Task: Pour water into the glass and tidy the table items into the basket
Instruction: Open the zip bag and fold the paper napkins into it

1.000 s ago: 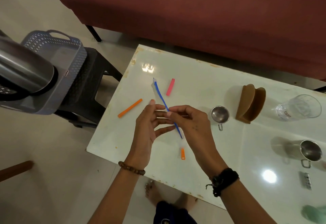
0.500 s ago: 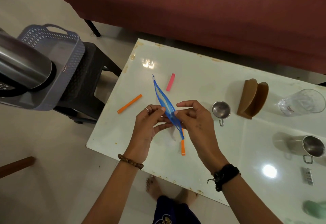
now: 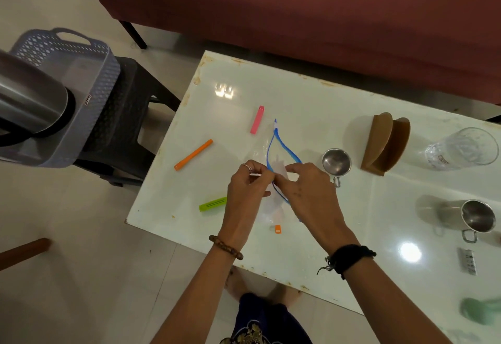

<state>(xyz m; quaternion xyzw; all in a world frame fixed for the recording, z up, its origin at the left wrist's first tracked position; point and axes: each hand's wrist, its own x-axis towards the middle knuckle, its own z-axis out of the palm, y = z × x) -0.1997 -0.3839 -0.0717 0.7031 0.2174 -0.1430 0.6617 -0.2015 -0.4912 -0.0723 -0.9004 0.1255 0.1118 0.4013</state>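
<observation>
Both hands hold a clear zip bag (image 3: 282,151) with a blue seal over the white table (image 3: 311,105). My left hand (image 3: 246,189) pinches one side of its mouth and my right hand (image 3: 306,189) pinches the other, so the blue rim stands pulled apart in a loop. Loose on the table lie a pink clip (image 3: 257,119), an orange clip (image 3: 193,154), a green clip (image 3: 213,203) and a small orange piece (image 3: 278,229). The grey lattice basket (image 3: 89,78) sits on a dark stool at the left. An empty glass (image 3: 463,148) lies on its side at the far right.
A steel kettle (image 3: 29,105) rests in the basket. On the table stand a small steel cup (image 3: 336,164), a brown napkin holder (image 3: 386,144), a steel mug (image 3: 477,216), a small white strip (image 3: 468,260) and a green object (image 3: 479,314). A maroon sofa (image 3: 298,10) runs behind.
The bag's blue seal has been pulled from a closed line into a wide loop. A green clip has come into view left of my left hand.
</observation>
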